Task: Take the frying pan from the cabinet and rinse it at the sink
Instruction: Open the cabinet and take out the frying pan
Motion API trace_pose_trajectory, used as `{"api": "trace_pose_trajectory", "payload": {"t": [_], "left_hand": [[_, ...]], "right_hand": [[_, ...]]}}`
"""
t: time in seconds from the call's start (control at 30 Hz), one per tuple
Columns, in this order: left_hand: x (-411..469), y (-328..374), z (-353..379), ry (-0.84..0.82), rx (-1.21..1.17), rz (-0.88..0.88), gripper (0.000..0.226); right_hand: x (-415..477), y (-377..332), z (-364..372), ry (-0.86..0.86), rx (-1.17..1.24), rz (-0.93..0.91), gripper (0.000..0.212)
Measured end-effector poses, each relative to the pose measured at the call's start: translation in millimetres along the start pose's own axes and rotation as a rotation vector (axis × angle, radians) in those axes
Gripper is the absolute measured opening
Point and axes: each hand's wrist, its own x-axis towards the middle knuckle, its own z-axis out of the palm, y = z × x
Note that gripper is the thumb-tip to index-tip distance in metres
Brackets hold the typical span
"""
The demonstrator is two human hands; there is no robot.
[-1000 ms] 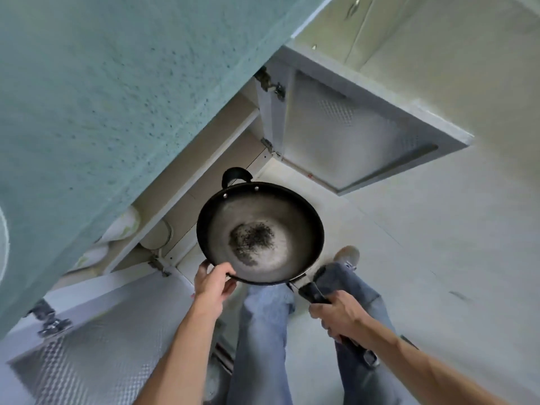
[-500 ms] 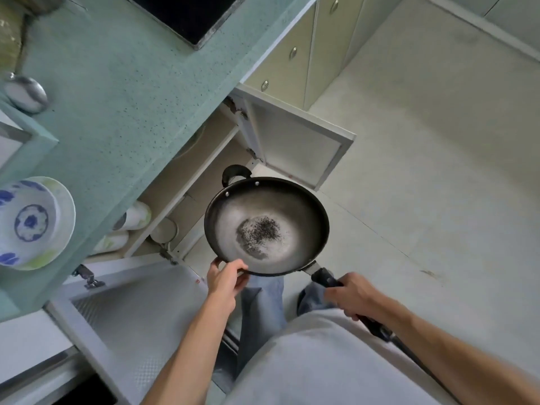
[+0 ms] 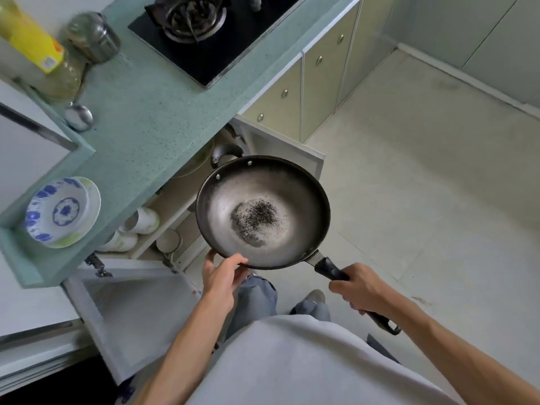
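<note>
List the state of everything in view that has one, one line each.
frying pan: held level, dark residue in its middle
left hand: gripping the pan's near rim
right hand: closed on the pan's handle
cabinet doors: open
blue-patterned bowl: upright, empty
stove burner: unlit

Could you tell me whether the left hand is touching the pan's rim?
Touching: the head view shows the left hand gripping the pan rim.

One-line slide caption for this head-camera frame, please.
Both hands hold the frying pan level beside the open cabinet: right hand on handle, left hand at rim.
</note>
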Motion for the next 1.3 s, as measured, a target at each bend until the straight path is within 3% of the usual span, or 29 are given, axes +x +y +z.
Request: {"api": "trace_pose_trajectory", "payload": {"t": [0.27,0.43,0.9,1.3], "left_hand": [[11,72,-25,-0.056,-0.124,0.112,0.071],[46,128,-43,-0.091,-0.165,0.152,0.049],[200,271,-80,-0.131,-0.2,0.075,0.063],[273,322,-68,-0.133,-0.225,0.033,0.061]], "right_hand": [[7,-81,4,0.054,-0.083,-0.159,0.022],[34,-148,19,0.086,-0.129,-0.214,0.024],[136,-330,59,0.11,-0.201,-0.175,0.028],[188,-411,54,0.164,-0.314,-0.179,0.029]]}}
